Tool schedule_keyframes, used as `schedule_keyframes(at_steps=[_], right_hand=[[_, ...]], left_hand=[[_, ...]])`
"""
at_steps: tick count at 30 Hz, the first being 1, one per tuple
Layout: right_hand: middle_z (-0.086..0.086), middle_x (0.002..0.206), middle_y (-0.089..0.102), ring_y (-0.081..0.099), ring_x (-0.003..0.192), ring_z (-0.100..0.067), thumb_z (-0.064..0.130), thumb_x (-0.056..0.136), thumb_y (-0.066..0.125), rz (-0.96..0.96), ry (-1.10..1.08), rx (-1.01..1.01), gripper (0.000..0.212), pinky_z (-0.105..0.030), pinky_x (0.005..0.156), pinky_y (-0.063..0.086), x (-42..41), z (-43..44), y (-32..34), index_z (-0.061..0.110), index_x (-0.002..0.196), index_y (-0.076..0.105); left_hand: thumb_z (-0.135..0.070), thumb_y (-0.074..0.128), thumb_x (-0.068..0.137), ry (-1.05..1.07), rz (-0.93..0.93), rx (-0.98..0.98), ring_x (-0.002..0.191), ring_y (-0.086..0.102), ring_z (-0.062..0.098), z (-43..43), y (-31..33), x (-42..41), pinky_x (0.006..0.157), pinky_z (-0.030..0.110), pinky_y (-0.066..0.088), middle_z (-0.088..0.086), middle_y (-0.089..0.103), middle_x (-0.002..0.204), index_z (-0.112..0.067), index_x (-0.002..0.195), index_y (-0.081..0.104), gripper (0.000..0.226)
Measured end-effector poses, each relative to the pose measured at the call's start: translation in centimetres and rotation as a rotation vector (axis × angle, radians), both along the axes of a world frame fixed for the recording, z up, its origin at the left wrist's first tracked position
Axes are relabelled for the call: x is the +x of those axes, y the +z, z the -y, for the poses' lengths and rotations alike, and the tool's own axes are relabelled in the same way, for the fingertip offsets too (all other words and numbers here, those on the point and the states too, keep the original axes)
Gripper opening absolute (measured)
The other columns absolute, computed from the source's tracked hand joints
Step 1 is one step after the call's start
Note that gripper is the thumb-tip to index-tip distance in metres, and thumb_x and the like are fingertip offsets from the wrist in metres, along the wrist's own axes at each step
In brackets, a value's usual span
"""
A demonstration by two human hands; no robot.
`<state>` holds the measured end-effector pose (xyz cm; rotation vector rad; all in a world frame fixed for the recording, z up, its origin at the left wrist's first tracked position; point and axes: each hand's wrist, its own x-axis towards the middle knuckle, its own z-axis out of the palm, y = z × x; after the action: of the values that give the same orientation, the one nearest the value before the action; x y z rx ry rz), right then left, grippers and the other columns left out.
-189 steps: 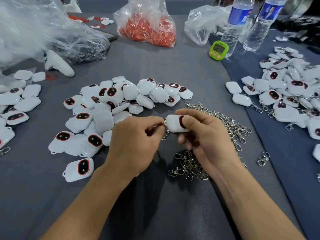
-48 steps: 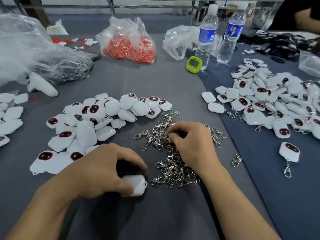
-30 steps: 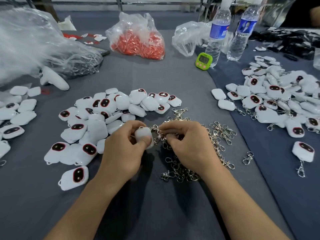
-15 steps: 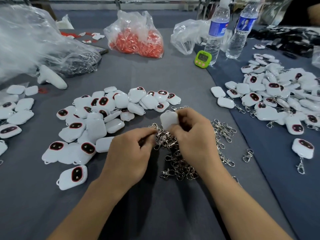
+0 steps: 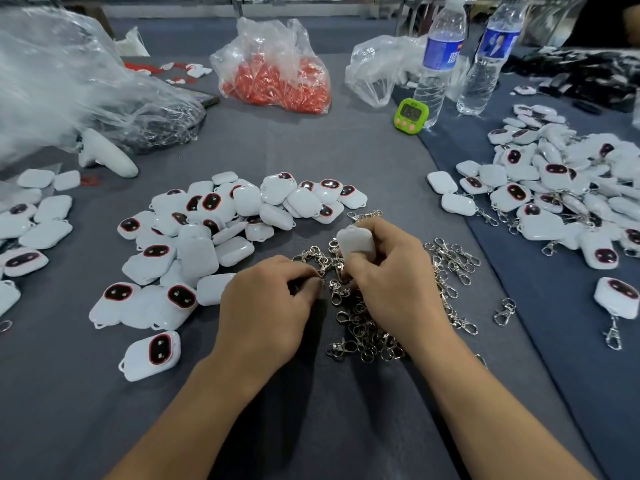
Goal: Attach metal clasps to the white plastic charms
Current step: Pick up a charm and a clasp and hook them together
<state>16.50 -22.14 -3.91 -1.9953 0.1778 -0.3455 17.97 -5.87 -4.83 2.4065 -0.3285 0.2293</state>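
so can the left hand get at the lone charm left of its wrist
Probably yes: the lone charm lies in the open beside the left hand, with nothing between them. But its fingers pinch a metal clasp, which it would likely need to drop first.

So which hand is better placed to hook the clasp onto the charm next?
Left. The left hand seems to pinch a clasp just below the charm, which the right hand grips.

white charm [image 5: 356, 242] held upright above clasp pile [image 5: 367, 317]; loose charms [image 5: 221, 233] heaped left.
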Motion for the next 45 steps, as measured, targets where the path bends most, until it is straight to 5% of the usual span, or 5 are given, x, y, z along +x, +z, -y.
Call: schedule_keyframes(at_steps=[4, 10, 24, 35, 45], right_hand=[[-0.001, 0.079, 0.073, 0.057, 0.059, -0.017, 0.012, 0.079, 0.063, -0.015, 0.051, 0.067, 0.014, -0.029, 0.052, 0.049, -0.4, -0.5, 0.2, 0.024, 0.083, 0.058], [0.008, 0.076, 0.073, 0.065, 0.065, -0.009, 0.009, 0.079, 0.078, 0.0, 0.189, 0.082, 0.02, -0.034, 0.061, 0.056, -0.7, -0.9, 0.6, 0.027, 0.083, 0.07], [-0.003, 0.062, 0.069, 0.059, 0.056, -0.013, 0.004, 0.08, 0.075, -0.024, 0.066, 0.228, 0.019, -0.039, 0.055, 0.054, 0.0, -0.7, 0.3, 0.022, 0.072, 0.076], [0.014, 0.067, 0.072, 0.064, 0.062, 0.0, 0.014, 0.079, 0.084, 0.011, 0.041, -0.058, 0.023, -0.012, 0.057, 0.048, -0.4, -1.0, 0.1, 0.032, 0.068, 0.074], [0.004, 0.057, 0.064, 0.053, 0.051, -0.002, 0.012, 0.08, 0.078, -0.017, 0.13, -0.111, 0.018, -0.024, 0.049, 0.046, -0.5, -0.9, -0.1, 0.023, 0.067, 0.073]], left_hand=[[-0.031, 0.078, 0.083, 0.063, -0.09, -0.263, 0.079, 0.064, -0.01, 0.0, 0.3, 0.4, 0.07, 0.01, 0.046, -0.032, 0.07, 0.079, -0.046, 0.08, 0.074, 0.017], [-0.021, 0.077, 0.086, 0.045, -0.255, -0.615, 0.065, 0.067, 0.0, 0.1, 0.0, 0.8, 0.063, 0.012, 0.048, -0.011, 0.075, 0.071, -0.038, 0.083, 0.08, 0.017], [-0.01, 0.079, 0.083, -0.084, -0.28, -0.496, 0.061, 0.071, 0.012, 0.2, 0.3, 1.0, 0.063, 0.036, 0.059, -0.005, 0.076, 0.069, -0.028, 0.085, 0.079, 0.018], [-0.015, 0.08, 0.08, -0.077, -0.075, -0.383, 0.066, 0.069, -0.005, -0.6, 0.8, 0.5, 0.064, 0.009, 0.05, -0.023, 0.073, 0.071, -0.043, 0.073, 0.073, 0.029], [-0.025, 0.069, 0.089, -0.11, 0.056, -0.264, 0.079, 0.067, 0.004, -0.3, 0.3, 0.2, 0.074, 0.028, 0.054, -0.021, 0.072, 0.082, -0.032, 0.091, 0.072, 0.009]])
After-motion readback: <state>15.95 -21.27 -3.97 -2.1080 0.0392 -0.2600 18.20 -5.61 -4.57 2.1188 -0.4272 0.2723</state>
